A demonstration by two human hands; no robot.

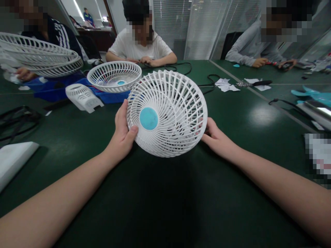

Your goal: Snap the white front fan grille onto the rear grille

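I hold a white fan grille (170, 106) with a light blue round centre tilted up over the dark green table (160, 199). My left hand (122, 132) grips its left rim, thumb pressed on the front ribs. My right hand (216, 137) holds the right rim, its fingers curled behind and partly seen through the ribs.
A second white grille (114, 75) lies face up behind, on blue trays (54, 88), beside a white fan base (82, 97). Stacked grilles (38, 55) sit far left. Three people sit across the table. Black cables (18, 119), paper scraps (227, 85), a white block (12, 158) lie around.
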